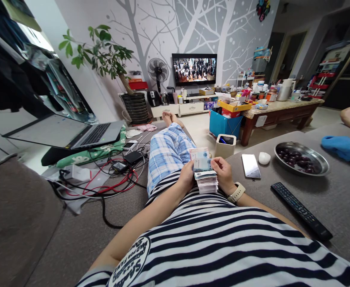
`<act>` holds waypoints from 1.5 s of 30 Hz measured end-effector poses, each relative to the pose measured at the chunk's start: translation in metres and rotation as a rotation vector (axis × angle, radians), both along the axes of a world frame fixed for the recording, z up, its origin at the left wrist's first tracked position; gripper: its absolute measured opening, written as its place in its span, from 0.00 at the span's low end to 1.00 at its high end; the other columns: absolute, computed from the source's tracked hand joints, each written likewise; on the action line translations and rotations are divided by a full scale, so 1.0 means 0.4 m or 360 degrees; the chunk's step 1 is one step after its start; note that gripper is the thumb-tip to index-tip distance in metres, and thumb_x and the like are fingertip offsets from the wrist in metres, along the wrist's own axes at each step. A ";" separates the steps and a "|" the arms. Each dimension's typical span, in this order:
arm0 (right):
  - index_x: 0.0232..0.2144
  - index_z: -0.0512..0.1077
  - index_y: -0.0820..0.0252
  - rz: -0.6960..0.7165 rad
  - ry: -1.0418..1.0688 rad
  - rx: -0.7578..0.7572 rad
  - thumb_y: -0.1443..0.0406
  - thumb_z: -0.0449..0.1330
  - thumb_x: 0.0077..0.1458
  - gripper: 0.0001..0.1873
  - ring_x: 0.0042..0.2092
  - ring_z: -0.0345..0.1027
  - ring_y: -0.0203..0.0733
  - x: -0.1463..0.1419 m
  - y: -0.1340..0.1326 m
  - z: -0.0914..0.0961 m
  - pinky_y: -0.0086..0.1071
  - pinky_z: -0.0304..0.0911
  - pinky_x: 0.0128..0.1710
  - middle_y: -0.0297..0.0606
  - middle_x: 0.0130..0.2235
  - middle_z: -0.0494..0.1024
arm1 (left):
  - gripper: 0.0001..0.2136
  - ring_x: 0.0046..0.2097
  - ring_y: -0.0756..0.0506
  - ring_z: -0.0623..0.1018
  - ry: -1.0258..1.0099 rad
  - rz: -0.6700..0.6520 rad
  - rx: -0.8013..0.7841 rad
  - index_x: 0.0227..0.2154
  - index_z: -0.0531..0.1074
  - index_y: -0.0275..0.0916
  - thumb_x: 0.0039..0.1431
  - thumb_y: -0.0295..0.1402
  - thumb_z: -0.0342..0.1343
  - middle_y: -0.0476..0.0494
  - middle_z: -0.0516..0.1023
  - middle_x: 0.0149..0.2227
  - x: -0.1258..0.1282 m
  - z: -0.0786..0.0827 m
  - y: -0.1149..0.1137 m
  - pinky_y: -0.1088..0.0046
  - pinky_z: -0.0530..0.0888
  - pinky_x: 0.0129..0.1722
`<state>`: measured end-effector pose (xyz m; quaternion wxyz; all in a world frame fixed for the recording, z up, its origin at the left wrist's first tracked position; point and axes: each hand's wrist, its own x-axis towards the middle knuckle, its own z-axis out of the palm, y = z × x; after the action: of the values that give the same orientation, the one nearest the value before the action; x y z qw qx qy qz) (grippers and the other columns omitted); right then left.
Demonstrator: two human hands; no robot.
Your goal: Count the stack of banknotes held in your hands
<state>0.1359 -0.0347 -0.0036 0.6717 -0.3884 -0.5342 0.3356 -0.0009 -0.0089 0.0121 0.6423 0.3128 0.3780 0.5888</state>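
The stack of banknotes point(206, 182) sits just above the plaid shorts point(167, 157), held in a narrow grip by the left hand point(187, 176) and right hand point(224, 173), one note lifted; slackened finger pressure could spill loose notes onto the sofa point(336, 207) beside the shorts.

Bright daylight from the window point(36, 38), soft shadows, fisheye curving at the edges — little blur

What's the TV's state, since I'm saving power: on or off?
On: the TV screen shows a picture of a crowd of people.
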 end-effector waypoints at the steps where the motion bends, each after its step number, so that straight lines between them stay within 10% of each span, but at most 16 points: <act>1: 0.29 0.72 0.57 -0.0007 -0.0008 0.0006 0.47 0.62 0.54 0.19 0.28 0.64 0.40 0.001 -0.001 0.000 0.34 0.62 0.28 0.33 0.25 0.72 | 0.05 0.40 0.38 0.81 0.0014 -0.0009 0.0002 0.21 0.74 0.40 0.42 0.32 0.64 0.45 0.81 0.25 0.000 -0.001 0.000 0.63 0.77 0.40; 17: 0.24 0.68 0.55 0.0053 -0.0037 -0.0041 0.44 0.63 0.54 0.23 0.24 0.60 0.39 0.006 0.016 -0.027 0.34 0.58 0.27 0.30 0.20 0.69 | 0.07 0.43 0.37 0.83 -0.0096 -0.0061 -0.0028 0.30 0.76 0.35 0.49 0.32 0.65 0.39 0.83 0.30 0.000 -0.022 0.012 0.59 0.77 0.47; 30: 0.22 0.63 0.55 -0.0120 -0.0191 -0.0069 0.51 0.60 0.57 0.20 0.27 0.55 0.38 0.014 0.030 -0.043 0.33 0.53 0.29 0.29 0.23 0.63 | 0.09 0.22 0.50 0.72 -0.0020 -0.0117 0.0006 0.27 0.75 0.35 0.42 0.30 0.68 0.50 0.74 0.19 -0.008 -0.057 0.030 0.73 0.70 0.27; 45: 0.22 0.67 0.56 -0.0067 -0.0119 0.0052 0.49 0.60 0.57 0.21 0.27 0.57 0.38 0.009 0.007 -0.018 0.33 0.55 0.29 0.30 0.23 0.65 | 0.08 0.41 0.39 0.83 -0.0029 -0.0026 -0.0039 0.27 0.76 0.37 0.48 0.36 0.65 0.41 0.83 0.29 -0.004 -0.048 0.032 0.63 0.77 0.44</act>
<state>0.1394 -0.0321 -0.0109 0.6645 -0.4008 -0.5560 0.2979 -0.0026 0.0040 -0.0069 0.6543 0.3025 0.3768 0.5817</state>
